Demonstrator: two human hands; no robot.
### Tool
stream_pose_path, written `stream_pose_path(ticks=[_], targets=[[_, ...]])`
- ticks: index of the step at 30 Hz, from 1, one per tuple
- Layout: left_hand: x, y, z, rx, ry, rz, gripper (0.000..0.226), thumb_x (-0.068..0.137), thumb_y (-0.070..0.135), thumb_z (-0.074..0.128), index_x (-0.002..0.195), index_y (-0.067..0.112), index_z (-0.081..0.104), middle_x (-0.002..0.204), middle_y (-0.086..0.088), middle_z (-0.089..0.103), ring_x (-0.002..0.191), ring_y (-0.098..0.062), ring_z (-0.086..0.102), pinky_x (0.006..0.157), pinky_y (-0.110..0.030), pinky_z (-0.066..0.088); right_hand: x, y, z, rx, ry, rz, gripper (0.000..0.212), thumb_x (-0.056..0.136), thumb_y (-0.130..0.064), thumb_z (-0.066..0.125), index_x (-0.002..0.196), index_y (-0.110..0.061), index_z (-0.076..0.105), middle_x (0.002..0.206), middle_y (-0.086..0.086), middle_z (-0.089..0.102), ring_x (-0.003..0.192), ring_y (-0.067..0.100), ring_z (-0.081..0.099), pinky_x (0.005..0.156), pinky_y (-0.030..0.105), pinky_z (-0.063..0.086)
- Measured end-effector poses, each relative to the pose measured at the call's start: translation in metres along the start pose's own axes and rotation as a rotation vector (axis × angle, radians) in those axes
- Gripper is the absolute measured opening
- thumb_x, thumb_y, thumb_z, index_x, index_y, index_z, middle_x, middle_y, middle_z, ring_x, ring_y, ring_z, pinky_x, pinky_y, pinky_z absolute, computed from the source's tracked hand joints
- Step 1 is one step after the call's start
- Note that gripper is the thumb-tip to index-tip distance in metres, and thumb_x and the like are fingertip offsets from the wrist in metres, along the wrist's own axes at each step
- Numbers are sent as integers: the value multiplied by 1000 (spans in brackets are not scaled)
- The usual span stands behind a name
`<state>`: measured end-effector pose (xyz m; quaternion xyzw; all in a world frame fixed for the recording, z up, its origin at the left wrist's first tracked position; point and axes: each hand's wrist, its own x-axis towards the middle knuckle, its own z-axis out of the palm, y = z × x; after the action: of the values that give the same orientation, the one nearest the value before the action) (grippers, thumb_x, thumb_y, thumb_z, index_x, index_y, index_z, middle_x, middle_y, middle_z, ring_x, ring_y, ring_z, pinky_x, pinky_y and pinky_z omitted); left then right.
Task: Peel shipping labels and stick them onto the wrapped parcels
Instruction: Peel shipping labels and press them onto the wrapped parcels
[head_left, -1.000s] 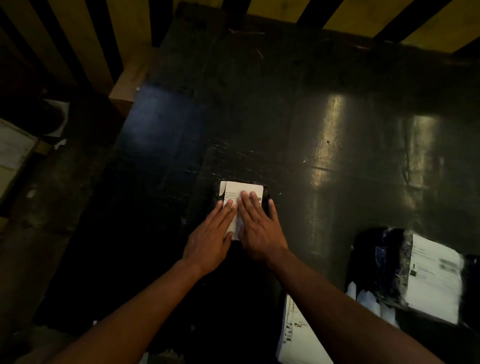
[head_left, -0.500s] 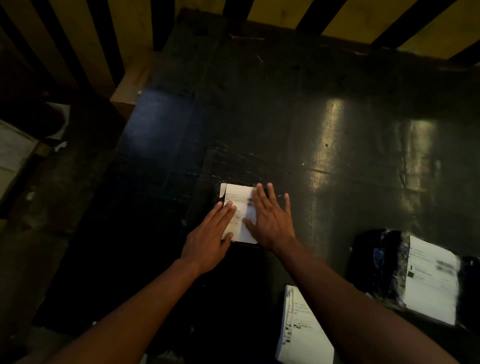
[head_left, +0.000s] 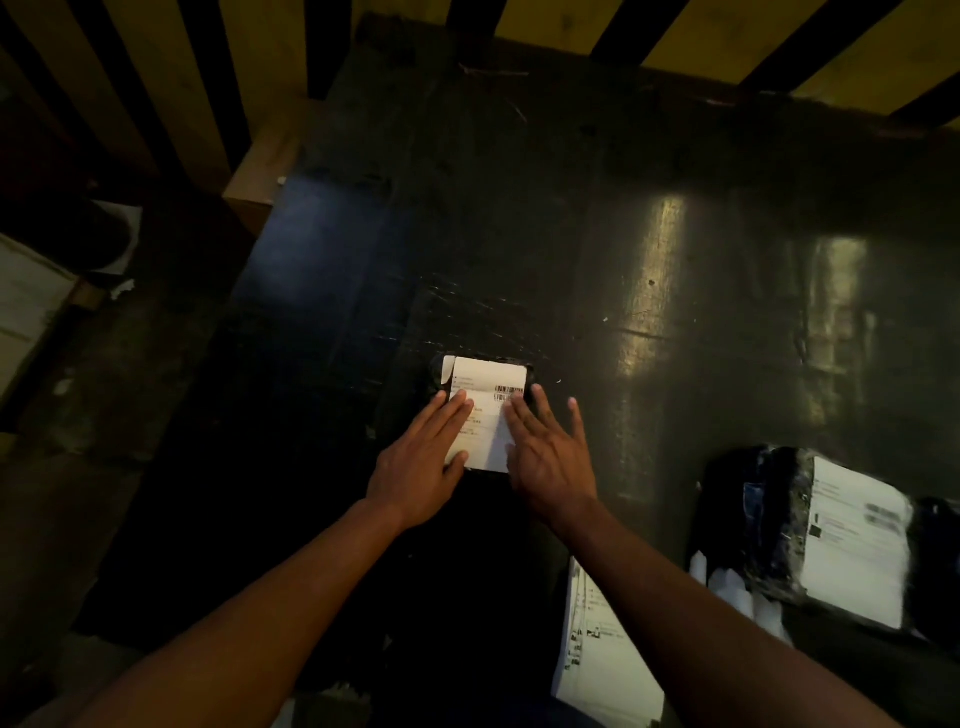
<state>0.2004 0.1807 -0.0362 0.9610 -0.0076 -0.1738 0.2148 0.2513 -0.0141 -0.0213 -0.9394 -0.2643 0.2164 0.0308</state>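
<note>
A small parcel in black wrap (head_left: 435, 370) lies at the middle of the dark table, almost wholly covered by a white shipping label (head_left: 488, 410) with a barcode. My left hand (head_left: 421, 462) lies flat on the label's left half, fingers together. Flat on the label's right edge rests my right hand (head_left: 550, 457), its fingers spread, some of them on the table beside the parcel. Neither hand grips anything. A stack of white label sheets (head_left: 597, 654) sits at the near edge, partly hidden under my right forearm.
A larger black-wrapped parcel (head_left: 769, 514) bearing a white label (head_left: 857, 540) lies at the right. The dark glossy table (head_left: 571, 234) runs back to a yellow-and-black striped wall. A brown box (head_left: 265, 166) stands off the table's far-left corner; floor and clutter lie left.
My right hand has slid from the label's middle to its right edge, uncovering the barcode and print. My left hand has stayed almost where it was.
</note>
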Motion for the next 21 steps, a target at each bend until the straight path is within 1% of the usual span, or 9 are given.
stream_pose_path(ticks=[3,4,6,9,12,15,17,19,21], targets=[[-1,-3,3,17,24,33,68,106,37,46,164,29,12,172,17,0,157,-3,-8,118,-36,40,-5,-20,20,57,72,-132,67,98,-39,25,160,-15,29,169,4,22,157,23,11,124,61,16],[-1,-4,4,22,32,45,68,106,36,46,164,28,13,172,16,1,157,-4,-7,119,-36,39,-8,-23,27,55,63,-136,65,98,-36,30,160,-15,30,169,2,21,156,21,11,123,61,19],[-1,-5,4,24,37,58,68,106,37,46,164,29,13,172,16,2,157,-4,-6,119,-37,39,-16,-20,33,19,64,-109,64,99,-34,38,159,-16,31,168,1,21,156,19,13,123,62,19],[-2,-5,2,10,29,41,69,105,37,47,164,33,11,171,21,-1,156,-1,-8,116,-37,41,-36,-4,39,-33,71,-89,67,94,-36,35,157,-15,36,164,3,34,153,20,28,120,61,12],[-1,-3,2,16,28,31,70,105,38,46,164,34,8,171,21,-3,156,-1,-9,114,-39,43,-51,5,44,-38,73,-39,71,92,-39,32,158,-14,34,164,5,34,152,23,31,119,58,8],[-1,-3,4,34,21,28,70,106,38,44,164,32,7,171,19,-4,157,-3,-9,114,-39,44,-52,-3,44,3,77,-11,75,92,-42,27,161,-13,21,169,5,16,157,24,10,122,56,-2],[-1,-3,5,39,15,33,69,106,38,43,164,31,7,171,18,-5,157,-4,-9,115,-39,44,-49,-15,44,35,73,-61,78,94,-41,32,163,-14,8,170,5,0,158,24,-5,125,55,-7],[-1,-4,6,51,11,37,68,106,39,42,164,30,6,171,17,-5,157,-5,-9,116,-39,43,-47,-27,48,44,46,-115,85,94,-39,43,163,-14,0,170,5,-9,157,23,-13,126,55,-6],[0,-4,5,55,5,38,69,106,39,42,164,31,5,171,17,-6,157,-4,-10,116,-39,42,-51,-33,54,34,9,-115,88,93,-39,45,163,-13,-2,171,5,-12,157,22,-15,126,58,-2]])
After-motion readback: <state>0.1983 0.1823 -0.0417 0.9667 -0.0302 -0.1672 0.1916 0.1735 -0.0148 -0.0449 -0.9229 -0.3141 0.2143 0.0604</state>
